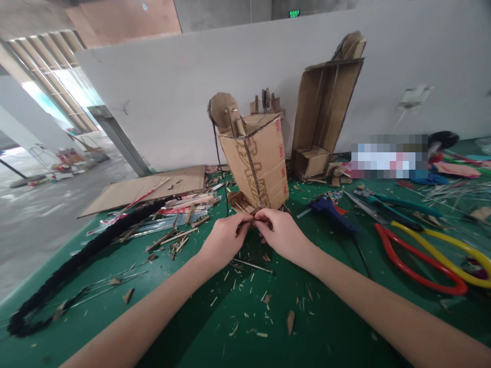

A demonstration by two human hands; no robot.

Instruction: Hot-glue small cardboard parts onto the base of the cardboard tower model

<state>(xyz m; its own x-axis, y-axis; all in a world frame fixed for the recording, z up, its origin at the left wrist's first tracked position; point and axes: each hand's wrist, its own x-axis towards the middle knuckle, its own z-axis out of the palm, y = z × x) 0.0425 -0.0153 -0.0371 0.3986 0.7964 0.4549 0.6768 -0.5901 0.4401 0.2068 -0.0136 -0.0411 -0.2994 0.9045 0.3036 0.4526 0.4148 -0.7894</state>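
Note:
My left hand (227, 238) and my right hand (283, 236) meet at the middle of the table, both closed in a pinch. Between their fingertips is something small and dark that I cannot make out. Just behind them stands a cardboard box model (264, 158), upright, with a round cardboard wheel (223, 110) on its top left. From the wheel a black cord (217, 148) hangs down the box's left side. A small open cardboard piece (237, 200) sits at the foot of the box, partly hidden behind my left hand.
A taller cardboard structure (326, 107) leans near the white wall. To the right lie a blue glue gun (335, 214), scissors with red and yellow handles (418, 260) and teal-handled pliers (402, 203). At left are a black fuzzy strip (84, 255), sticks and a flat cardboard sheet (149, 186).

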